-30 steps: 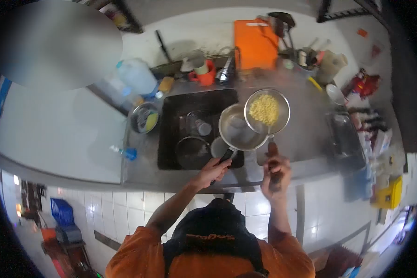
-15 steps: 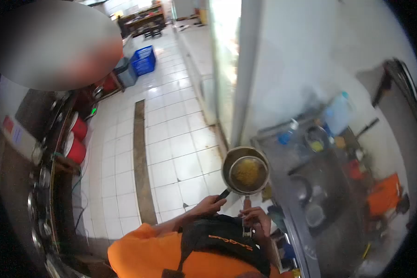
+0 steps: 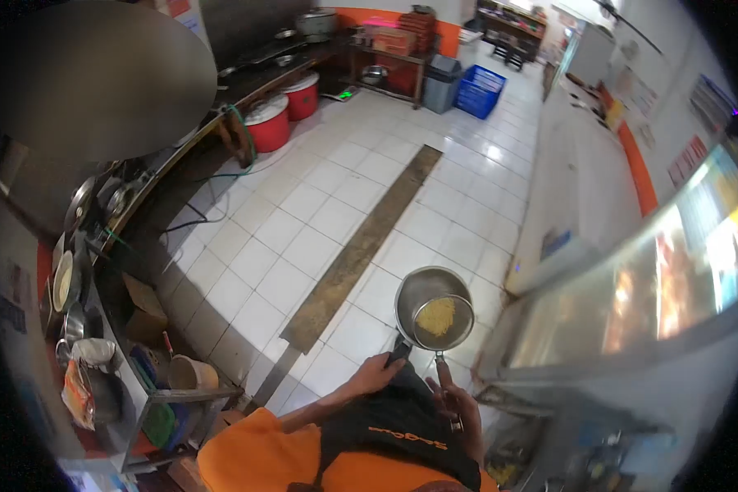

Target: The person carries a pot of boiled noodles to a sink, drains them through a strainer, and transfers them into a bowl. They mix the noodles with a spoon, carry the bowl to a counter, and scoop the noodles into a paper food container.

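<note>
My left hand point(image 3: 377, 375) is closed round the black handle of a metal pot point(image 3: 418, 283), held out over the tiled floor. A round strainer point(image 3: 465, 334) rests in or just over the right side of the pot's mouth. Small yellow pieces of food point(image 3: 436, 316) lie in the strainer. The strainer's brown handle is in my right hand point(image 3: 453, 403), its fingers wrapped round it. Whether the pot holds anything under the strainer is hidden.
White floor tiles point(image 3: 344, 221) with a brown strip point(image 3: 369, 238) stretch ahead. Red buckets point(image 3: 268, 123) and a long counter are at the left. A blue crate point(image 3: 480, 92) stands far ahead. A glass-fronted case point(image 3: 631, 287) is at the right; a metal rack point(image 3: 189, 395) is at the lower left.
The view has turned left, away from the sink counter to the open floor. The pot and strainer have come along in my hands, the strainer now at the pot instead of beside its rim.
</note>
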A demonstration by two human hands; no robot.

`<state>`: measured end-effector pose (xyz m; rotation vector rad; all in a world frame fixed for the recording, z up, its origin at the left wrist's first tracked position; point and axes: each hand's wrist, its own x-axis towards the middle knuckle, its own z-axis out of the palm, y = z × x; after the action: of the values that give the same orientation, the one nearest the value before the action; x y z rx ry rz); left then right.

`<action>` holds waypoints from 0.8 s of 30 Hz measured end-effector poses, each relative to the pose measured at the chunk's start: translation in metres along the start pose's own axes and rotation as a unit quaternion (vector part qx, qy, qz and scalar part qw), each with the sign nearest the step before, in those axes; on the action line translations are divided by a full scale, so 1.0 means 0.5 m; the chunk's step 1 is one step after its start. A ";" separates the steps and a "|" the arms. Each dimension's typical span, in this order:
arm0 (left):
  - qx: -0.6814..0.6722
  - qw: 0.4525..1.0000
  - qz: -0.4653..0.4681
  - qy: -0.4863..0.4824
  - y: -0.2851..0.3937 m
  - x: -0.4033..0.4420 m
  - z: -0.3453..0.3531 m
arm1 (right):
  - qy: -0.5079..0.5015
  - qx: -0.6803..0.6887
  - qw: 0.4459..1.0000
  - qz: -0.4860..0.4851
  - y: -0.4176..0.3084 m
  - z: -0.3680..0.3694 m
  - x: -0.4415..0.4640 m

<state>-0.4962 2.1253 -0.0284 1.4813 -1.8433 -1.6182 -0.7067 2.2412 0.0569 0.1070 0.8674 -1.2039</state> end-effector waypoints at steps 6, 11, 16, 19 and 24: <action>-0.061 0.988 0.046 0.131 -0.047 0.252 -0.149 | -0.059 -0.187 0.969 0.148 -0.173 0.223 0.305; -0.109 0.970 -0.121 0.179 0.021 0.412 -0.397 | -0.114 -0.203 0.941 0.246 -0.297 0.450 0.612; -0.197 0.924 -0.164 0.283 0.017 0.509 -0.575 | -0.167 -0.309 0.879 0.322 -0.329 0.705 0.866; -0.233 0.893 -0.131 0.362 0.010 0.577 -0.680 | -0.192 -0.266 0.861 0.389 -0.301 0.808 1.066; -0.256 0.850 -0.203 0.413 -0.080 0.746 -0.848 | -0.204 -0.151 0.804 0.537 -0.273 0.974 1.362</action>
<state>-0.3223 1.5880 -0.0680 1.9262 -0.6029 -1.1521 -0.5053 1.4189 0.0071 0.0571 0.4522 0.0093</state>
